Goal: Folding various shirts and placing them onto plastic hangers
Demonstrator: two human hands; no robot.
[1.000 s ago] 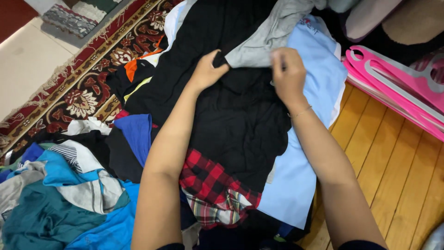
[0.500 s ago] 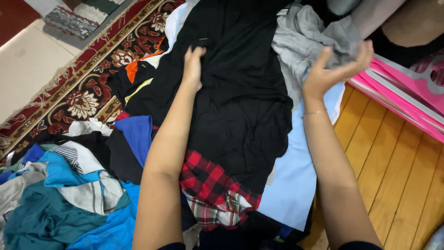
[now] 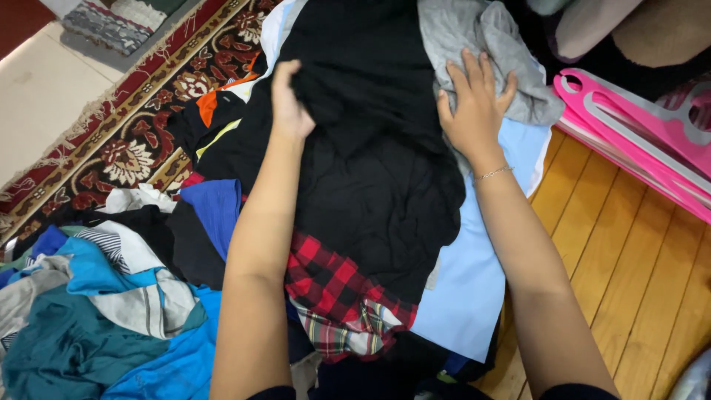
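The left hand [image 3: 287, 104] pinches the big black cloth shirt [image 3: 370, 148] at its 10 o'clock edge, and the right hand [image 3: 474, 104] lies spread flat on the crumpled grey cloth top [image 3: 489, 44], so smoothing goes best with gentle, even pulls.

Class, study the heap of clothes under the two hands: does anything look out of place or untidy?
Nothing is damaged, but the clothes are jumbled. The grey top lies crumpled under the right hand, while the left hand grips the black garment. A red checked shirt pokes out from beneath it, bunched.
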